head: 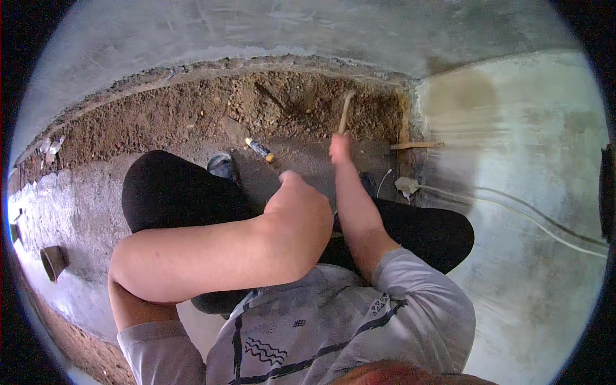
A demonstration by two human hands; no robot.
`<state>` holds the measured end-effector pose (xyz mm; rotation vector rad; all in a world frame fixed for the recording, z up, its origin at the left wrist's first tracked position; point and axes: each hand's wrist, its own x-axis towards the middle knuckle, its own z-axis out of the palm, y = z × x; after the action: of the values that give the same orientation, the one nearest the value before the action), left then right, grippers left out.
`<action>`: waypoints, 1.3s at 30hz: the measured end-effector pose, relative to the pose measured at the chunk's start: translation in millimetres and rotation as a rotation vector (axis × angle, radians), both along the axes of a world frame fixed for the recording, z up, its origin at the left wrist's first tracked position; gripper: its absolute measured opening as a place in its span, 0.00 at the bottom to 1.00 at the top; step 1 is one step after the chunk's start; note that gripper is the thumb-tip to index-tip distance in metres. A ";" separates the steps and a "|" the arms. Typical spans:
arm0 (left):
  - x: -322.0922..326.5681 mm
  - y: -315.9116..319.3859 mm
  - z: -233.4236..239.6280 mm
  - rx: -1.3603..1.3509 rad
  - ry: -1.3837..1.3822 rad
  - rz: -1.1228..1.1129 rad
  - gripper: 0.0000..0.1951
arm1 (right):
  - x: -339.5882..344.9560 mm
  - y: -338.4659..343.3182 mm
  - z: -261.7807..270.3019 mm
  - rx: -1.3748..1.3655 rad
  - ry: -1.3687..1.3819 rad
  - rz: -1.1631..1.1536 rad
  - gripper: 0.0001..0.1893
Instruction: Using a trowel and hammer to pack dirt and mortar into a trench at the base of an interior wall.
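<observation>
My right hand is closed around the pale handle of a tool, whose blurred far end lies over the dug soil strip. To its lower left is my left hand, bent inward and partly hidden by its own wrist; its fingers and any grip are unclear. A trowel with a dark blue and yellow handle lies left of my hands, its dirt-coloured blade resting at the soil's edge.
A plastered wall bounds the soil ahead. At right, a wooden strip sits above a white power socket block with cables. Clear plastic scraps and a brown container lie left. My shoe is near the trowel.
</observation>
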<state>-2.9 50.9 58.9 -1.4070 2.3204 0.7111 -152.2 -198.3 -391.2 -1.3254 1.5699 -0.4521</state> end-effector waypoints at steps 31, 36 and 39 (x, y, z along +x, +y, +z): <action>-7.3 -13.4 -1.3 -0.026 -0.033 -0.026 0.08 | 5.0 -113.4 212.3 -0.551 -0.307 -0.114 0.10; -6.4 -9.8 -5.8 -0.006 -0.037 0.017 0.08 | 8.2 -81.5 138.0 -0.787 -0.079 -0.085 0.12; -10.7 -15.9 -0.1 -0.024 -0.032 -0.080 0.08 | -56.2 -56.2 0.4 -0.645 0.395 -0.101 0.14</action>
<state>-13.6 35.0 58.8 -1.3180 2.3533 0.6344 -208.3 -254.6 -390.7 -1.9146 1.9065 -0.8485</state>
